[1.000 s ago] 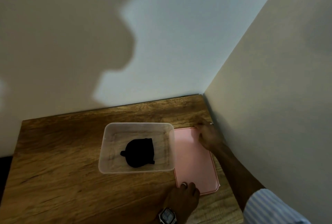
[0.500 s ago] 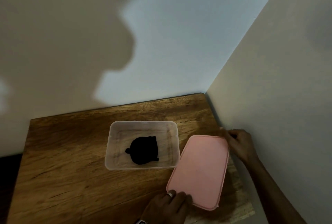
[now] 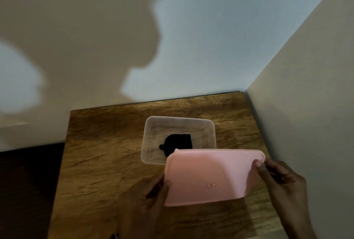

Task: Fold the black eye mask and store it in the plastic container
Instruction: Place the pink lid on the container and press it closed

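Observation:
The folded black eye mask point(image 3: 177, 143) lies inside the clear plastic container point(image 3: 153, 126) on the wooden table. A pink lid point(image 3: 206, 175) is held in the air in front of the container, covering its near right corner and the mask's lower edge. My left hand point(image 3: 145, 198) grips the lid's left edge. My right hand point(image 3: 281, 179) grips its right end, thumb on top.
The wooden table point(image 3: 103, 154) sits in a corner, with a wall behind point(image 3: 172, 47) and another wall point(image 3: 306, 104) tight along its right side. Left of the table lies a dark floor area point(image 3: 24, 190).
Both hands lifted the pink lid off the table, turned it crosswise and brought it toward me, in front of the container. The camera view shifted, so the container now appears further right.

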